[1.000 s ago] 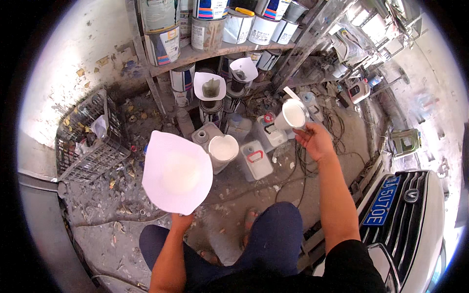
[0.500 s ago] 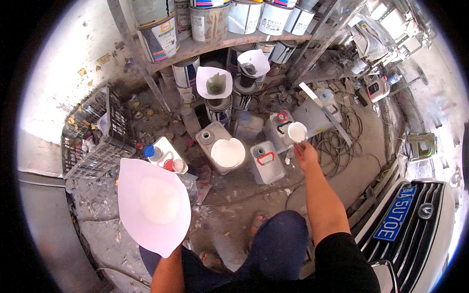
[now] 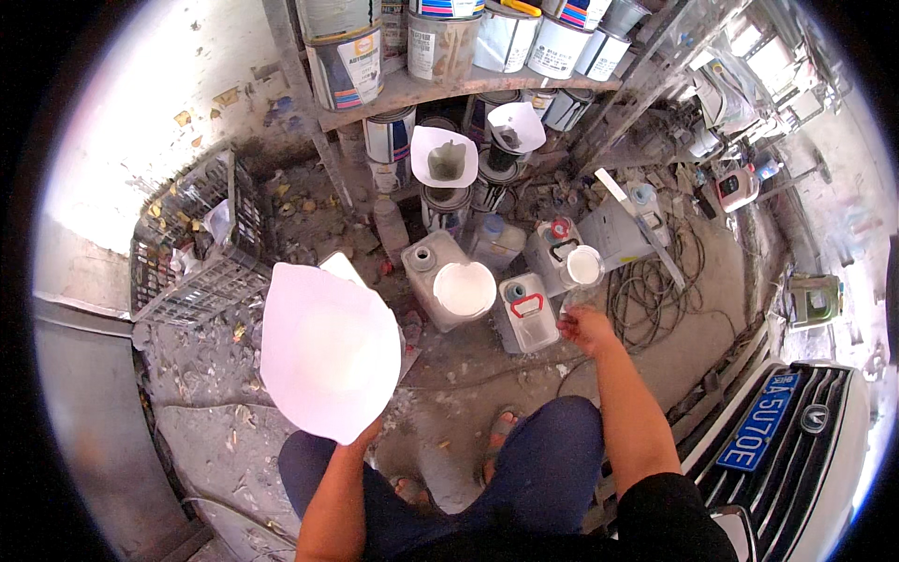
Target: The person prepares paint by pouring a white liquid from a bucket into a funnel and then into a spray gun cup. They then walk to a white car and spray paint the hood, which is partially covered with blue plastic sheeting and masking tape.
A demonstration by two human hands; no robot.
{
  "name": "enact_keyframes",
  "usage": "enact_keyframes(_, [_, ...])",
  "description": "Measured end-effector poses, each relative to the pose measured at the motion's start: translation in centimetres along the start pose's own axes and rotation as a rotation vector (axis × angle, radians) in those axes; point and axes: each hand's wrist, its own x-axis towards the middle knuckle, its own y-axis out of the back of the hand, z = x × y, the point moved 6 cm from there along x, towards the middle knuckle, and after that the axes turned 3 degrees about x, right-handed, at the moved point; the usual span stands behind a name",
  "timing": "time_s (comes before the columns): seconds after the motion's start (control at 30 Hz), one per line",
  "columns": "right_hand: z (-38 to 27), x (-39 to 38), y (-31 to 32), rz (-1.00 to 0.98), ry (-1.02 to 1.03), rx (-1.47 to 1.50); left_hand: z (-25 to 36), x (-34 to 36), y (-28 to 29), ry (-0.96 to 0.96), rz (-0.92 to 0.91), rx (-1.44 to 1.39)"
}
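Note:
My left hand (image 3: pixel 371 433) is mostly hidden under a large white cup with a wide, pointed rim (image 3: pixel 330 351), which it supports from below. Its pale inside is too bright to make out. The cup covers most of a white jerrycan (image 3: pixel 343 266) behind it. My right hand (image 3: pixel 587 330), fingers loosely bent, is beside a pale jerrycan with a red handle (image 3: pixel 531 330). I see nothing in its fingers. Just beyond them, a round white lid or cup top (image 3: pixel 584 266) overlaps a jerrycan with a red cap (image 3: pixel 546 251).
A pale jerrycan (image 3: pixel 423 281) carries another white disc (image 3: pixel 464 290). Two similar white cups (image 3: pixel 433 171) (image 3: pixel 518 123) with dark residue rest on cans. A shelf (image 3: pixel 403 92) holds paint cans. Coiled hose (image 3: pixel 646 300), a black crate (image 3: pixel 192 272) and a car front (image 3: pixel 787 440) surround the floor.
The white cup in my left hand has moved up and right, now hiding most of the jerrycan behind. My right hand has drawn back from the small white disc. The view has shifted slightly.

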Motion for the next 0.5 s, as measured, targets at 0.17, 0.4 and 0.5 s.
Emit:
enact_keyframes(0.17, [-2.9, -7.8, -8.4, -0.344, 0.083, -0.170, 2.4, 1.6, -0.1, 0.155, -0.153, -0.101])
enact_keyframes(0.4, [-4.4, -16.4, -15.5, -0.698, 0.162, 0.267, 4.1, 2.3, -0.2, 0.166, -0.008, -0.308])
enact_keyframes(0.5, [-4.3, -18.1, -16.7, -0.757, 0.165, 0.340, 2.8, 2.3, -0.5, 0.150, 0.004, -0.278])
